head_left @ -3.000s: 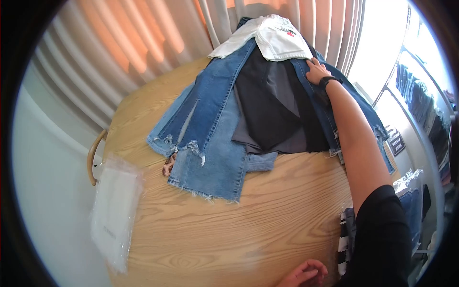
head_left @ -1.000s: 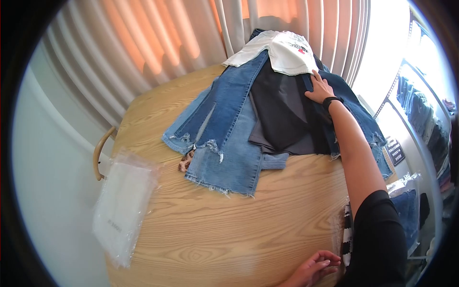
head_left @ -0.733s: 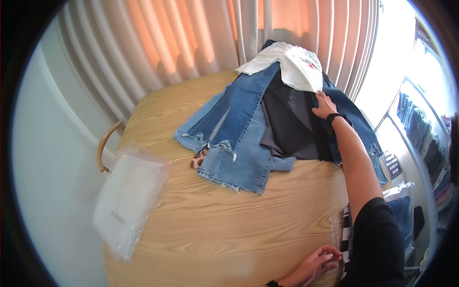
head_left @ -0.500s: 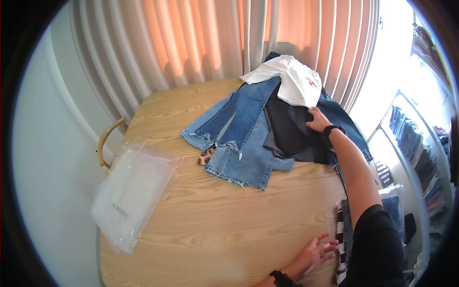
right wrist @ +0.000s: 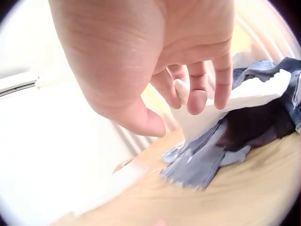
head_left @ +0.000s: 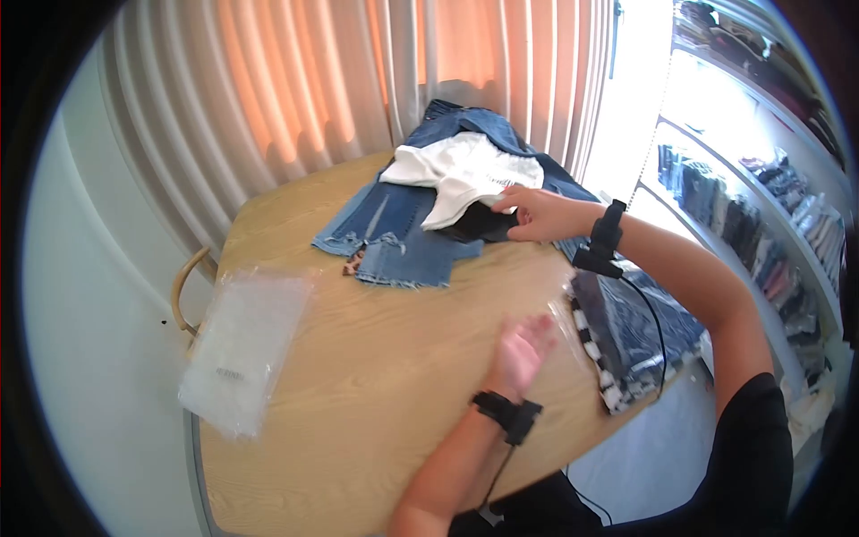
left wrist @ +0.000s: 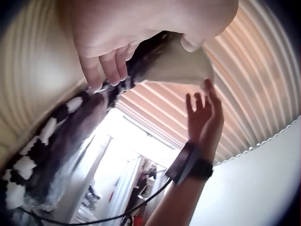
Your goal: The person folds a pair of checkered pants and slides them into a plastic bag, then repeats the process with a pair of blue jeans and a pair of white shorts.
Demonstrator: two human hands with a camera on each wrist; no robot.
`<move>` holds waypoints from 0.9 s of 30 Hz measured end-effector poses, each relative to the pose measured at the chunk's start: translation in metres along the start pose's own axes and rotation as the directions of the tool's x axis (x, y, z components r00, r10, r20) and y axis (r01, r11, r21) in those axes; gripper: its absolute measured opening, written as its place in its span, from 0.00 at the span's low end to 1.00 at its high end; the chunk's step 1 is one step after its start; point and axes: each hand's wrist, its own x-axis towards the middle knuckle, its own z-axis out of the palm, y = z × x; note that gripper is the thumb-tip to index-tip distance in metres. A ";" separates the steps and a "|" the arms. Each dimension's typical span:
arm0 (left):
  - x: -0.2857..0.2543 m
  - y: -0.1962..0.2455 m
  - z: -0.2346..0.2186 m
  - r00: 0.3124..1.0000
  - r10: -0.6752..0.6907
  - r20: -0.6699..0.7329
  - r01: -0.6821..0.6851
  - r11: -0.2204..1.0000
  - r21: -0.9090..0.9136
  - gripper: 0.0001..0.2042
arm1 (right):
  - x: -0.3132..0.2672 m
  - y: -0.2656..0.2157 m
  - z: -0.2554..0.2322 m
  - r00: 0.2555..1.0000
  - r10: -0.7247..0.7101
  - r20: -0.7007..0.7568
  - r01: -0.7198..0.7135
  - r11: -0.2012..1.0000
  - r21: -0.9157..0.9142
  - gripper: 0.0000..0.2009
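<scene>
Gripping a white cotton T-shirt (head_left: pixel 461 174) atop piled blue denim jeans (head_left: pixel 394 234), the right hand (head_left: pixel 537 215) closed its grip; the left hand (head_left: pixel 521 351) rested open on the round wooden counter (head_left: pixel 376 376), near a clear plastic bag (head_left: pixel 243 349) at its edge.

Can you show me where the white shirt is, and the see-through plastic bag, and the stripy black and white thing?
white shirt (head_left: pixel 461 174), head view, middle of the fabric.
plastic bag (head_left: pixel 242 349), head view, middle of the flat bag.
striped cloth (head_left: pixel 598 358), head view, on its black-and-white edge.

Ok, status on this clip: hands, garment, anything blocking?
Right hand pinches white garment on the denim pile. Left hand open, resting on table beside bagged striped item. Nothing blocking.
</scene>
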 end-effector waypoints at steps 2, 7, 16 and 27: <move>-0.025 0.022 0.020 0.993 0.114 0.029 -0.113 0.993 -0.042 0.38 | -0.042 -0.038 0.014 0.987 -0.154 0.054 0.156 0.987 -0.046 0.25; -0.140 0.045 0.035 0.950 0.303 0.077 -0.308 0.949 0.067 0.36 | -0.139 -0.132 0.083 0.968 -0.204 0.147 0.208 0.978 -0.014 0.26; -0.338 0.021 -0.003 0.598 0.707 -0.377 -0.324 0.644 0.693 0.24 | -0.218 -0.230 0.213 0.781 -0.616 0.102 0.502 0.717 0.484 0.30; -0.445 0.054 -0.020 0.345 0.817 -0.462 -0.541 0.575 0.614 0.33 | -0.273 -0.148 0.223 0.999 -0.043 0.032 0.044 0.998 -0.039 0.36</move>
